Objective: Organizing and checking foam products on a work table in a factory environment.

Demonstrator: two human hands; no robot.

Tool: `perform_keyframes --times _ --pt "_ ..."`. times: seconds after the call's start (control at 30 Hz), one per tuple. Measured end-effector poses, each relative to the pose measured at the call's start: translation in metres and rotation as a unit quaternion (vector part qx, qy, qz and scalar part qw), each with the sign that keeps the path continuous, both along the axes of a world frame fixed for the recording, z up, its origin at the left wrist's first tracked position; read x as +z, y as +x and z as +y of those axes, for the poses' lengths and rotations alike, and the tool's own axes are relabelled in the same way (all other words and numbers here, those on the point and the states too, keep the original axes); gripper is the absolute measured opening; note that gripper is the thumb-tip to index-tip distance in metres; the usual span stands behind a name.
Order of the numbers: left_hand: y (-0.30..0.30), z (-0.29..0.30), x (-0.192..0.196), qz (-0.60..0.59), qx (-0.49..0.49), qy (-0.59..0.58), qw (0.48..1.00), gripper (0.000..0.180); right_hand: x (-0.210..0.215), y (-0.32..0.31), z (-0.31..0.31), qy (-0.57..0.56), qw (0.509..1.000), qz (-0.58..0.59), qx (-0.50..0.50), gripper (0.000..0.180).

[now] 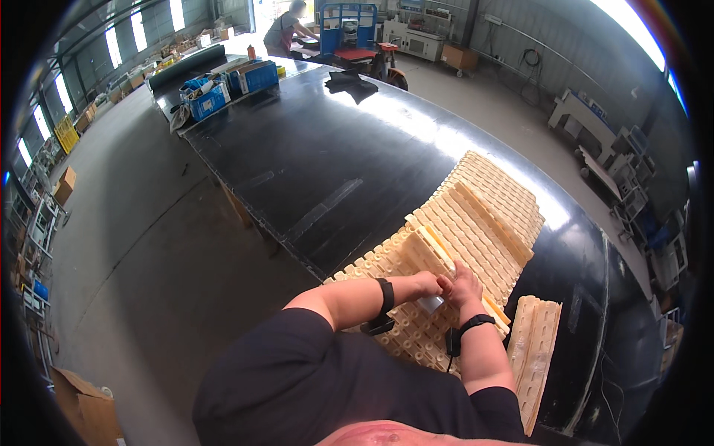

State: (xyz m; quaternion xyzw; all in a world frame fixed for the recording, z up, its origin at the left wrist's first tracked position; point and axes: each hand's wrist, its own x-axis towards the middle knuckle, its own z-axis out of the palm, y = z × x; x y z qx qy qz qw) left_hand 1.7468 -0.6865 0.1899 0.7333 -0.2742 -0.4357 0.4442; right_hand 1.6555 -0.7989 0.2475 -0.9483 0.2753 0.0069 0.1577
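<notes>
A cream plastic modular belt (483,223) with rows of knobbly links lies across the black table, and upright ribs stand along it. My left hand (429,284) is closed over the belt beside a rib, its fingertips meeting my right thumb; whatever it grips is hidden. My right hand (465,285) lies against the upright rib (431,249) with its fingers stretched forward. Just below my hands shows a shiny silvery piece (430,303), its kind unclear. A black object with a cord (453,342) sits by my right wrist.
A separate cream belt strip (534,349) lies to the right on the black table (297,163). Farther off are blue boxes (208,100), a dark cloth (351,85) and a dark roll (186,65). A person (286,31) stands beyond, near a blue cart (348,30).
</notes>
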Motion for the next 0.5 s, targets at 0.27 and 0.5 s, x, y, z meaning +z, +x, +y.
perform_keyframes --times 0.27,0.5 --pt "-0.008 0.056 0.032 0.01 -0.049 -0.07 0.996 0.026 0.0 0.002 -0.011 -0.014 1.0 0.005 0.017 0.07" --pt "-0.012 0.069 0.033 -0.075 -0.083 -0.133 0.985 0.023 0.001 0.001 -0.008 -0.019 0.999 -0.012 0.03 0.071"
